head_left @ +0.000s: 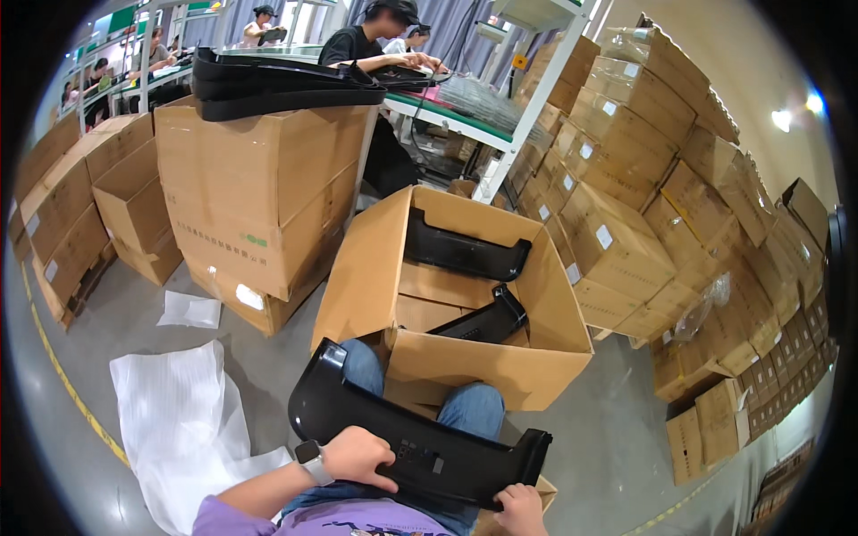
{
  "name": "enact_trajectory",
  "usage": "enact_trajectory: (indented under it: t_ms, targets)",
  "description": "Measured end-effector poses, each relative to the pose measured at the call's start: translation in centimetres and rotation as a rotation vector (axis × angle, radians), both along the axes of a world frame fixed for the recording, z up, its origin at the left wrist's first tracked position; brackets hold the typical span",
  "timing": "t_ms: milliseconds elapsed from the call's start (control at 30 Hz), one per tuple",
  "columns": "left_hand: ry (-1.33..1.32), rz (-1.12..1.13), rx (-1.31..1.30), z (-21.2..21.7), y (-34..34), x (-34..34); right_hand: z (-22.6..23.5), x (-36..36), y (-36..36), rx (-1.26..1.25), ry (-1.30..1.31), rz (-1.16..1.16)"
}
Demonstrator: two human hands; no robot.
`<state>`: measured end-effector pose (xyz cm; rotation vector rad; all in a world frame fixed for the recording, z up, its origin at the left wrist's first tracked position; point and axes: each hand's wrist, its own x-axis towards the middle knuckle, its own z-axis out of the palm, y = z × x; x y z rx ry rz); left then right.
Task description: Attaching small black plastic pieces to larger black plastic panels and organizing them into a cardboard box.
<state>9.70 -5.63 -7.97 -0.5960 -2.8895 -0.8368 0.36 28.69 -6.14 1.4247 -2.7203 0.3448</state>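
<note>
Across my lap lies a long black plastic panel [420, 433] with raised, curved ends and small cutouts near its middle. My left hand [357, 456], with a watch on its wrist, is closed on the near edge of the panel, left of the cutouts. At the panel's right end my right hand [520, 509] grips the near edge; part of this hand is cut off by the frame. Just beyond my knees stands an open cardboard box [483, 364]. Inside it are two similar black panels, one along the far wall [465, 248] and one tilted lower down [487, 320].
White foam sheet [174, 420] lies on the floor at left. A tall carton [259, 179] carries stacked black plastic parts [277, 85]. Stacked cartons [617, 241] fill the right side. Behind, a person [375, 45] works at a green-topped bench [456, 116].
</note>
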Motion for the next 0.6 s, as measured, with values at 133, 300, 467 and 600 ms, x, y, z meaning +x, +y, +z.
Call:
enact_trajectory:
  t_ms: [133,300,467,600]
  targets:
    - [0.042,-0.268,-0.208,-2.6,1.5,-1.2,0.0,0.0,1.7,0.003,-0.002,0.041]
    - [0.139,-0.358,-0.066,3.1,-0.4,-2.3,6.9,0.3,0.5,-0.040,0.220,0.081]
    - [0.216,-0.282,-0.231,9.1,-1.2,-1.3,8.3,-0.8,0.6,-0.133,0.180,-0.018]
    - [0.378,-0.072,-0.293,16.0,-4.5,-1.0,10.5,-3.0,-2.6,-0.531,0.569,-0.230]
